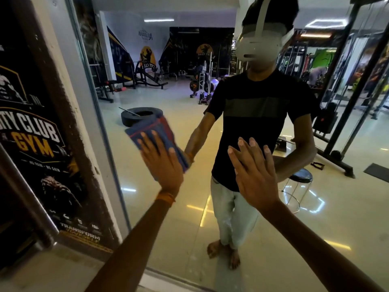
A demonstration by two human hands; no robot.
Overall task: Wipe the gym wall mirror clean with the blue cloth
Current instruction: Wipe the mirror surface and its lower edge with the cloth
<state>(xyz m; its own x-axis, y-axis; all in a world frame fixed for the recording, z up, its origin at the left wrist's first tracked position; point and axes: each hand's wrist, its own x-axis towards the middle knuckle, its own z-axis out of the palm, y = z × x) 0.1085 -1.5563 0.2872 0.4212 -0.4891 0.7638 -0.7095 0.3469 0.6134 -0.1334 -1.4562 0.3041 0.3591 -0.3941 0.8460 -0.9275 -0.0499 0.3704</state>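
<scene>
Flat left hand (163, 165) presses blue cloth (154, 128) against mirror (166, 98).

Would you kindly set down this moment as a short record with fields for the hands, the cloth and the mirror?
left hand: fingers straight, pressing the blue cloth flat against the mirror
right hand: open, fingers straight, apparently flat on the mirror, holding nothing
blue cloth: folded, red stripes, near the mirror's left edge
mirror: reflects the gym room
poster: gym poster, left of the mirror
</scene>
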